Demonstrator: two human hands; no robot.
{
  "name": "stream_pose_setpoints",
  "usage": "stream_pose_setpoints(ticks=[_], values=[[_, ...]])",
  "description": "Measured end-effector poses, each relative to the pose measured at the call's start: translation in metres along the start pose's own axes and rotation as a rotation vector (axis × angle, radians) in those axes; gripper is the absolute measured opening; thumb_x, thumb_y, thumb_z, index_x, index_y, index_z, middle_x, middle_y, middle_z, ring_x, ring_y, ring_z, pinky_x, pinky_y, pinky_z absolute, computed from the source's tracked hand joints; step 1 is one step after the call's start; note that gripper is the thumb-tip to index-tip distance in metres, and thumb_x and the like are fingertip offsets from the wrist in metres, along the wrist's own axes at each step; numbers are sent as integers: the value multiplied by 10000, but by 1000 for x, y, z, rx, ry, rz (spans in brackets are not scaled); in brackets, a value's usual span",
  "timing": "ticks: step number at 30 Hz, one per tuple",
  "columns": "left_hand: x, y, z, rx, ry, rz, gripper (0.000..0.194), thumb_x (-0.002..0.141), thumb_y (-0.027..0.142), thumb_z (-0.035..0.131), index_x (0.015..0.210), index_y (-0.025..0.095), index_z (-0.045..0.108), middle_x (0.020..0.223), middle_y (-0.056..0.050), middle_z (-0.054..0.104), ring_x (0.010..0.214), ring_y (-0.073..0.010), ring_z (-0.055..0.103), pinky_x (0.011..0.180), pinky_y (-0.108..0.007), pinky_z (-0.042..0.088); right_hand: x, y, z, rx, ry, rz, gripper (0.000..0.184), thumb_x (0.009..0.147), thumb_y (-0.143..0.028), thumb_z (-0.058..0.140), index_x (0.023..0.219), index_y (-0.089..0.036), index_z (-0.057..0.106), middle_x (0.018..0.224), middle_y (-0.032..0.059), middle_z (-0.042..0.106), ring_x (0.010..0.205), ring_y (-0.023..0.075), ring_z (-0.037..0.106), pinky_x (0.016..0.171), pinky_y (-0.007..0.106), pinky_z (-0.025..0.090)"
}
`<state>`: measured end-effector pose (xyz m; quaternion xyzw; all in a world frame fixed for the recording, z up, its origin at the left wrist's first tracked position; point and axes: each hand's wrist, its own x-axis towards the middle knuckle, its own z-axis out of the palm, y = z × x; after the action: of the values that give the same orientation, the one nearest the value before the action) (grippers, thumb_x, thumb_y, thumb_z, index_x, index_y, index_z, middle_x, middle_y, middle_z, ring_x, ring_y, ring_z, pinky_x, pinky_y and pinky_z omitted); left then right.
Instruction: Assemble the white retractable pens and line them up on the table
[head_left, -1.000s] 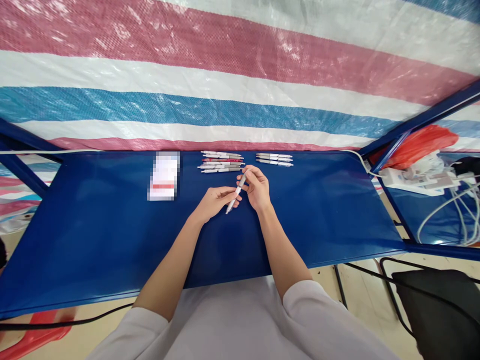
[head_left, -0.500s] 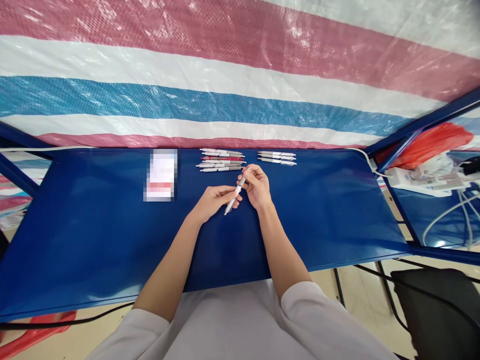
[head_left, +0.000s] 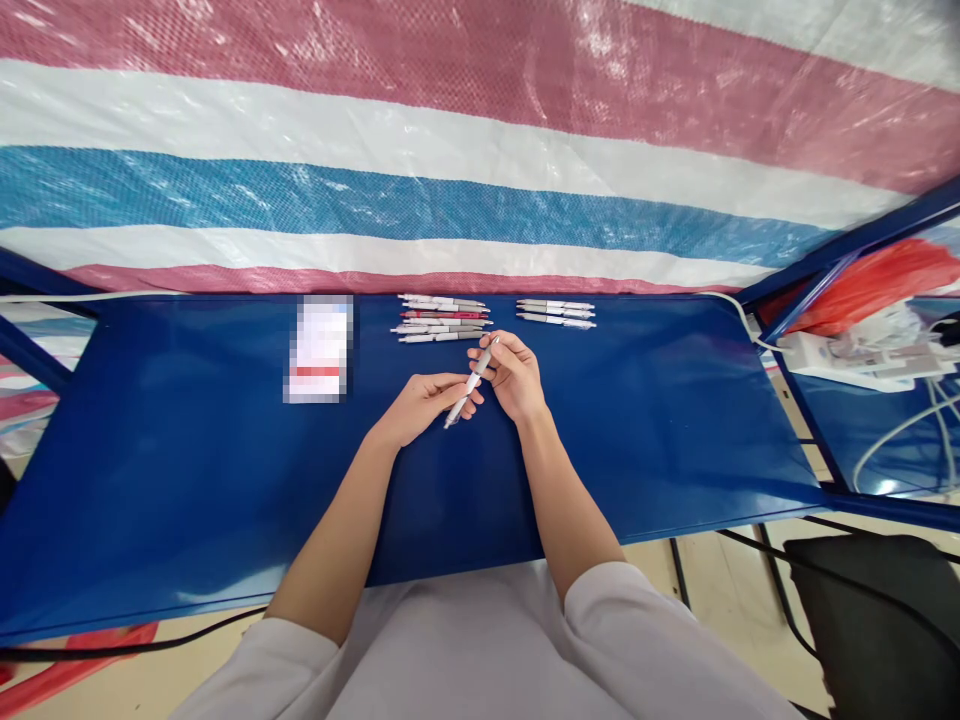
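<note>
A white and grey pen (head_left: 472, 383) is held slanted above the blue table (head_left: 630, 420), its tip end up and to the right. My left hand (head_left: 424, 408) is closed on the white lower part, thumb along the barrel. Around the grey upper part, near the tip, the fingers of my right hand (head_left: 516, 376) are closed. Just beyond my hands lies a group of several pens (head_left: 442, 320), mostly white and grey with a red one (head_left: 444, 315) among them. Three more pens (head_left: 556, 313) lie side by side to the right of that group.
A pixelated flat white item (head_left: 319, 348) lies on the table's left part. Behind the table hangs a striped plastic sheet (head_left: 450, 210). To the right are a power strip (head_left: 847, 358), white cables (head_left: 900, 425) and a red bag (head_left: 877, 285). A dark chair (head_left: 877, 620) stands at lower right.
Both hands still hold the pen in nearly the same place. Fingers of the right hand have shifted slightly near the pen's upper end. The view has moved a little.
</note>
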<state>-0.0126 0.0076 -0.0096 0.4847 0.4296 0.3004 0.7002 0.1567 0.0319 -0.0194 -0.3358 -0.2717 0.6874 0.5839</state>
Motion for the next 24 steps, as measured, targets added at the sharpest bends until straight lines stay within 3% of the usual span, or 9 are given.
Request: stream_pose_setpoints(ticks=[10, 17, 24], values=[[-1, -5, 6, 111, 67, 61, 441, 797, 510, 699, 1076, 169, 720, 927, -90, 745, 763, -194, 685, 692, -319, 553, -2, 1, 4, -9, 66, -61, 338, 621, -314, 838, 731, -232, 529, 777, -87, 583, 612, 57, 606, 566, 193, 586], [-3, -2, 5, 98, 47, 57, 414, 803, 520, 689, 1004, 161, 738, 913, -95, 743, 749, -186, 681, 682, -309, 551, -4, 1, 2, -7, 37, -38, 277, 673, -374, 793, 880, -259, 650, 879, -48, 671, 694, 81, 636, 628, 206, 599], [-2, -4, 3, 58, 34, 54, 385, 796, 497, 707, 979, 160, 740, 898, -90, 742, 726, -175, 676, 648, -287, 537, -5, 2, 0, -22, 24, -21, 264, 644, -367, 814, 810, -240, 652, 836, -44, 681, 707, 98, 664, 626, 216, 599]])
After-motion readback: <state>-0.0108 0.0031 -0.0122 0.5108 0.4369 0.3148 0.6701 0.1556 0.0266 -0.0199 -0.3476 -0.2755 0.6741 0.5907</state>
